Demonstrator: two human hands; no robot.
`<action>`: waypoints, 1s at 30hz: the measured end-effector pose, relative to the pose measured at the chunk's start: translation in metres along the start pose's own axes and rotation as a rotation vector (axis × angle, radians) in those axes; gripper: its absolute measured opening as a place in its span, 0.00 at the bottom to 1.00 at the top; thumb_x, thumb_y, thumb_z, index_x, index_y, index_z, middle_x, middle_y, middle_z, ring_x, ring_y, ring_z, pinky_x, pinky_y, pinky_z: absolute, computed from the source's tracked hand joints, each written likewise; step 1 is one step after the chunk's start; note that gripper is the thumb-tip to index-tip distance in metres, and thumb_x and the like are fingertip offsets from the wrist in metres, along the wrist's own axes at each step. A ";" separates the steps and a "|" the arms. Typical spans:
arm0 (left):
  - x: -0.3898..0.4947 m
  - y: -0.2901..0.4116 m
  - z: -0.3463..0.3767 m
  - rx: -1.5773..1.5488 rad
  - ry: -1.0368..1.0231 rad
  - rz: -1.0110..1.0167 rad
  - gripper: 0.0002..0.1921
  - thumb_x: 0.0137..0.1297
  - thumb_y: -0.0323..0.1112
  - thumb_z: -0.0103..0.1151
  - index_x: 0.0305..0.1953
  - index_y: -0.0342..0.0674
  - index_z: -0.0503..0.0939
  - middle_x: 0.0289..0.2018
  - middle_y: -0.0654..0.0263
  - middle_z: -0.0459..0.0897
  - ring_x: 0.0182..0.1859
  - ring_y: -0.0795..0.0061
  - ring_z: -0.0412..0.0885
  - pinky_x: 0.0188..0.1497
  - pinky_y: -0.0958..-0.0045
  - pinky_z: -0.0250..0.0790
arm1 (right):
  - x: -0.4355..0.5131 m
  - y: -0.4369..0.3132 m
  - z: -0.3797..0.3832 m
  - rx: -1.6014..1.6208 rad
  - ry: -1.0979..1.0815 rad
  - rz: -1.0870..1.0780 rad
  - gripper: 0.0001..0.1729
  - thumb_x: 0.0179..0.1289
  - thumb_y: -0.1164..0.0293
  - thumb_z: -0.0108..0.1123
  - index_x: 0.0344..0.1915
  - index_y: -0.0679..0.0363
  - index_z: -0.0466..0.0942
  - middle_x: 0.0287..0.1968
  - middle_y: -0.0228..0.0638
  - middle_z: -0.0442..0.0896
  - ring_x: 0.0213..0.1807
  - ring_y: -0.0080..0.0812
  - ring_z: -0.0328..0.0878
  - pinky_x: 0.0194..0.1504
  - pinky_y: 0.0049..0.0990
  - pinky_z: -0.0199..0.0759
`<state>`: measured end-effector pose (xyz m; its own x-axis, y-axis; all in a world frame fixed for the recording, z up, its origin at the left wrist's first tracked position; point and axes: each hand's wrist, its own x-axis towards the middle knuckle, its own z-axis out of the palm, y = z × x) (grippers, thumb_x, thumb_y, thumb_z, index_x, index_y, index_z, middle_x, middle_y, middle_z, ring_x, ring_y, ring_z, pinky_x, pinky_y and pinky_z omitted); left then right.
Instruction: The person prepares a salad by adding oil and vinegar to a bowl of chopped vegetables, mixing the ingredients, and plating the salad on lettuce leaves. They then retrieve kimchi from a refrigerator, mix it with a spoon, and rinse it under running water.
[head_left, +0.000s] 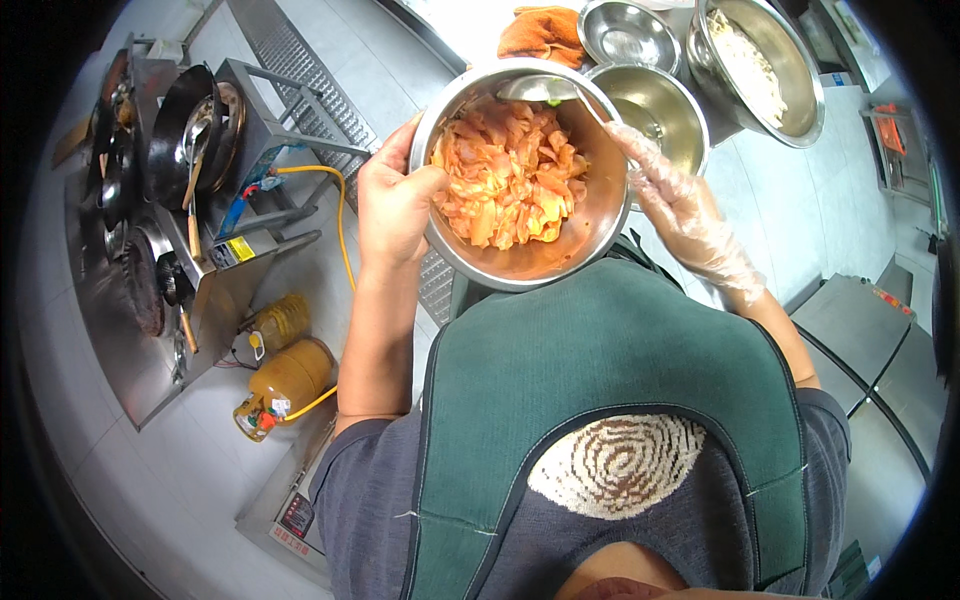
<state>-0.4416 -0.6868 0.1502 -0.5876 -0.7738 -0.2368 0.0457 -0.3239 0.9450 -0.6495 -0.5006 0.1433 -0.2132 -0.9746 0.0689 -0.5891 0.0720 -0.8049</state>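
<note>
A stainless steel bowl (600, 232) of sliced, orange-tinted raw meat (510, 176) is held up before my chest, its mouth tilted towards me. My bare left hand (397, 199) grips its left side, thumb over the rim and fingers outside. At the right rim is my right hand (671, 195), in a clear plastic glove. A large metal spoon (536, 88) lies inside along the far wall, with a green scrap near it. The spoon's handle runs under my right fingertips, which close on it; how far they also hold the rim is hidden.
Beyond the bowl stand a second metal bowl (682, 105), a smaller bowl (630, 34), an orange cloth (544, 34) and a large basin (806, 97) of pale food. A wok (169, 142) sits left, above a gas cylinder (292, 379) and yellow hose (341, 202).
</note>
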 end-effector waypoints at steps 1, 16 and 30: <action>0.000 0.000 0.000 0.014 0.025 -0.023 0.32 0.41 0.15 0.43 0.55 0.22 0.72 0.47 0.57 0.80 0.46 0.74 0.80 0.50 0.78 0.70 | -0.002 0.002 0.003 -0.010 0.013 -0.004 0.24 0.70 0.74 0.47 0.66 0.57 0.63 0.66 0.39 0.69 0.68 0.36 0.63 0.66 0.31 0.57; -0.008 -0.004 -0.007 -0.037 0.142 -0.032 0.29 0.44 0.13 0.43 0.54 0.23 0.72 0.44 0.59 0.81 0.42 0.77 0.80 0.43 0.81 0.70 | -0.023 0.000 -0.001 -0.184 -0.079 -0.077 0.29 0.65 0.80 0.51 0.66 0.57 0.63 0.62 0.43 0.71 0.54 0.46 0.77 0.54 0.34 0.73; -0.004 -0.005 -0.007 -0.026 0.066 0.000 0.30 0.43 0.13 0.44 0.54 0.22 0.72 0.45 0.58 0.81 0.44 0.75 0.80 0.47 0.79 0.71 | 0.014 -0.014 0.002 -0.099 -0.116 0.147 0.25 0.71 0.73 0.46 0.67 0.56 0.61 0.67 0.39 0.67 0.66 0.39 0.66 0.64 0.33 0.63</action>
<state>-0.4340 -0.6857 0.1454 -0.5333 -0.8075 -0.2520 0.0670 -0.3372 0.9390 -0.6423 -0.5160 0.1544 -0.2143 -0.9696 -0.1180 -0.6332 0.2299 -0.7391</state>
